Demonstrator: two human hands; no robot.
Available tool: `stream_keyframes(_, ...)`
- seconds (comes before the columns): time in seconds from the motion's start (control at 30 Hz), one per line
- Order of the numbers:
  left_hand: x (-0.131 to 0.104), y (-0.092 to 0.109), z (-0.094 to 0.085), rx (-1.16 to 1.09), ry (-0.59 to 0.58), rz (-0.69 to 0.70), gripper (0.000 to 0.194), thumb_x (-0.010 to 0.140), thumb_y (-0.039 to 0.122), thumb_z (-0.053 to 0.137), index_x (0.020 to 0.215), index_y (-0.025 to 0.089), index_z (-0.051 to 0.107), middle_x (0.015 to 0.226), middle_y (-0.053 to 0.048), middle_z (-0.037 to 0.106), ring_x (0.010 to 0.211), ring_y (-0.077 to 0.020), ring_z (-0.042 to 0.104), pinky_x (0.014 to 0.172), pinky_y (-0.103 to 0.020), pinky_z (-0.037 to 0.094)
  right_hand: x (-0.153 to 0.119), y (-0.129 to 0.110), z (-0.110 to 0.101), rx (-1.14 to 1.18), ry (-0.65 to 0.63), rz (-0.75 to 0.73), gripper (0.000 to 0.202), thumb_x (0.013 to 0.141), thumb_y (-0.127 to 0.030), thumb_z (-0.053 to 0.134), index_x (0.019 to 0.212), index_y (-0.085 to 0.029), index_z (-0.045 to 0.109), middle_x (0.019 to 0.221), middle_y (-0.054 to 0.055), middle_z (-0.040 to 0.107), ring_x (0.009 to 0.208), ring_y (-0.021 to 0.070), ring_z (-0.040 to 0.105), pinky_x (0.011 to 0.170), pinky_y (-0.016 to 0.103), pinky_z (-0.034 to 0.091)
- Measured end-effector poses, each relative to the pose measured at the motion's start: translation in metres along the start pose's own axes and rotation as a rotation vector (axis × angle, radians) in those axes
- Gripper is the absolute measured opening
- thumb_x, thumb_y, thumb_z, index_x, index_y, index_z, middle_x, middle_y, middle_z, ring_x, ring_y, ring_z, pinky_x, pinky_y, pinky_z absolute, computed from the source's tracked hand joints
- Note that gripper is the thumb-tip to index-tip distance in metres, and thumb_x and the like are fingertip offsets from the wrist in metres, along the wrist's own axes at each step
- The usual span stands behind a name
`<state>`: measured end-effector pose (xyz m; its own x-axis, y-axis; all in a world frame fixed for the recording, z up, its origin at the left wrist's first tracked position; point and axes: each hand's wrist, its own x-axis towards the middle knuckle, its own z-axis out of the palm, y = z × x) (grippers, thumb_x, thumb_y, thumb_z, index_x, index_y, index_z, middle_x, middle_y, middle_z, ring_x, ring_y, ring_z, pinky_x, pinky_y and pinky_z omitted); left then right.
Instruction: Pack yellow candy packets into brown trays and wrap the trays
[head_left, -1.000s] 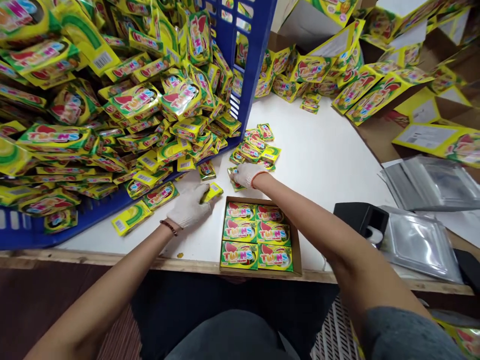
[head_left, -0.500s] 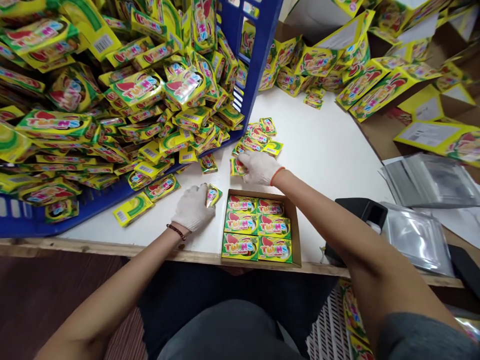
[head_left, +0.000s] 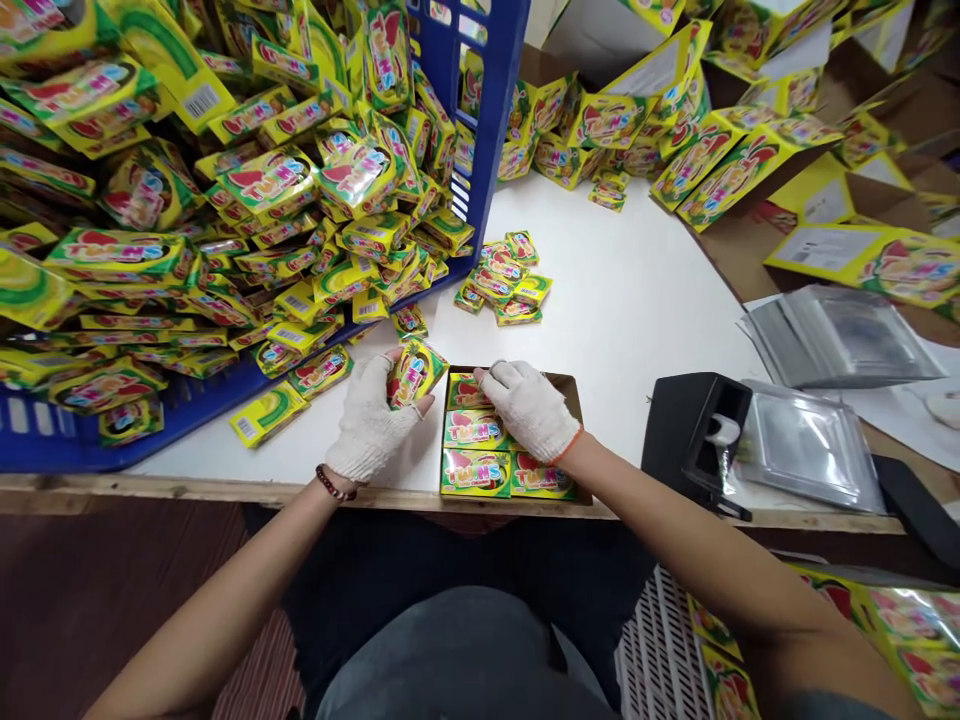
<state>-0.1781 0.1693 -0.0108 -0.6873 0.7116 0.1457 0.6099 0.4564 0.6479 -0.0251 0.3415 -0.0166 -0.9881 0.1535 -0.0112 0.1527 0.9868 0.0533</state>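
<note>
Bright glare streaks the plastic sleeves (head_left: 814,455); outer edges stretch.

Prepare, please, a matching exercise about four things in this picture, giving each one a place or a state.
1. Left hand
2. Right hand
3. Beaded bracelet
4. Blue basket

A. over the open carton
B. heaped with small boxes
C. gripping one small box
D. around the left wrist

Pairs: 1-C, 2-A, 3-D, 4-B

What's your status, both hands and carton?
Left hand holding one TWINS pack beside open carton. Right hand over carton, hold unclear. Packs inside partly covered by right hand.
</note>
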Motion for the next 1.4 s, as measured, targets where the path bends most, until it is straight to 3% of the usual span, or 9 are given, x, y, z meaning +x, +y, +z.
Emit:
stream_keyframes(0.23, -0.005, 0.002, -0.001, -0.023, 0.049, 0.084, 0.06, 0.079, 0.04, 0.07, 0.132, 0.018, 0.053, 0.114, -0.01, 0.059, 0.105, -0.0278, 0.058, 0.092, -0.044, 0.051, 0.005, -0.003, -0.015, 0.031, -0.079, 0.111, 0.044, 0.101, -0.015, 0.033, 0.141, -0.015, 0.053, 0.121, 0.016, 0.061, 0.103, 0.0278, 0.053, 0.08, 0.038, 0.043)
stream_keyframes(0.33, -0.007, 0.002, -0.001, -0.034, 0.068, 0.125, 0.06, 0.079, 0.039, 0.071, 0.133, 0.019, 0.054, 0.116, -0.011, 0.059, 0.107, -0.0286, 0.059, 0.092, -0.045, 0.052, 0.007, 0.002, -0.018, 0.151, -0.087, 0.151, 0.036, 0.097, -0.014, 0.043, 0.127, -0.018, 0.063, 0.112, 0.013, 0.063, 0.1, 0.0268, 0.054, 0.078, 0.036, 0.042)
stream_keyframes(0.43, -0.008, 0.003, 0.0, -0.043, 0.071, 0.137, 0.06, 0.079, 0.039, 0.072, 0.133, 0.02, 0.054, 0.116, -0.011, 0.06, 0.106, -0.0281, 0.06, 0.092, -0.044, 0.053, 0.006, 0.004, -0.014, 0.228, -0.021, 0.164, 0.028, 0.093, -0.017, 0.051, 0.114, -0.018, 0.069, 0.109, 0.012, 0.062, 0.098, 0.027, 0.053, 0.08, 0.036, 0.041)
stream_keyframes(0.63, -0.008, 0.006, 0.004, -0.071, 0.044, 0.136, 0.061, 0.08, 0.038, 0.071, 0.135, 0.018, 0.053, 0.117, -0.012, 0.061, 0.108, -0.0287, 0.06, 0.091, -0.044, 0.055, 0.001, 0.008, -0.002, 0.318, 0.076, 0.173, 0.036, 0.088, -0.006, 0.047, 0.117, -0.017, 0.065, 0.111, 0.012, 0.063, 0.101, 0.0269, 0.051, 0.084, 0.035, 0.042)
stream_keyframes(0.77, -0.008, 0.005, 0.006, -0.069, 0.042, 0.147, 0.06, 0.081, 0.038, 0.07, 0.135, 0.018, 0.054, 0.119, -0.013, 0.061, 0.109, -0.0288, 0.061, 0.091, -0.045, 0.055, 0.007, 0.013, -0.005, 0.337, 0.011, 0.162, 0.035, 0.091, -0.004, 0.041, 0.111, -0.017, 0.067, 0.106, 0.011, 0.064, 0.096, 0.0232, 0.054, 0.081, 0.032, 0.043)
stream_keyframes(1.07, -0.005, 0.009, 0.004, -0.038, 0.076, 0.232, 0.061, 0.083, 0.042, 0.068, 0.137, 0.018, 0.052, 0.119, -0.011, 0.061, 0.107, -0.027, 0.061, 0.091, -0.044, 0.056, 0.005, -0.006, 0.0, 0.128, -0.199, 0.084, 0.034, 0.095, -0.008, 0.041, 0.116, -0.012, 0.067, 0.12, 0.019, 0.062, 0.105, 0.0291, 0.055, 0.08, 0.039, 0.049)
stream_keyframes(1.17, -0.005, 0.014, 0.006, -0.02, 0.07, 0.328, 0.064, 0.083, 0.034, 0.067, 0.141, 0.018, 0.047, 0.122, -0.011, 0.06, 0.104, -0.0244, 0.061, 0.09, -0.041, 0.056, -0.005, 0.008, 0.002, 0.466, -0.076, 0.112, 0.031, 0.093, -0.008, 0.044, 0.109, -0.017, 0.069, 0.113, 0.012, 0.067, 0.104, 0.0236, 0.059, 0.089, 0.036, 0.05)
stream_keyframes(1.3, -0.003, 0.032, 0.017, 0.077, 0.002, 0.599, 0.07, 0.08, 0.014, 0.058, 0.147, 0.019, 0.039, 0.123, -0.013, 0.059, 0.115, -0.0265, 0.057, 0.098, -0.043, 0.052, -0.016, 0.026, -0.014, 1.018, 0.209, 0.259, 0.032, 0.093, -0.029, 0.05, 0.122, -0.019, 0.061, 0.11, 0.006, 0.07, 0.102, 0.0202, 0.064, 0.09, 0.035, 0.051)
stream_keyframes(1.4, 0.001, 0.053, 0.03, 0.097, -0.052, 0.683, 0.073, 0.081, 0.011, 0.055, 0.15, 0.018, 0.033, 0.123, -0.015, 0.058, 0.119, -0.0283, 0.055, 0.1, -0.046, 0.05, -0.022, 0.037, -0.038, 1.004, 0.228, 0.187, 0.027, 0.089, -0.033, 0.053, 0.108, -0.019, 0.066, 0.099, 0.003, 0.071, 0.093, 0.0196, 0.064, 0.085, 0.033, 0.05)
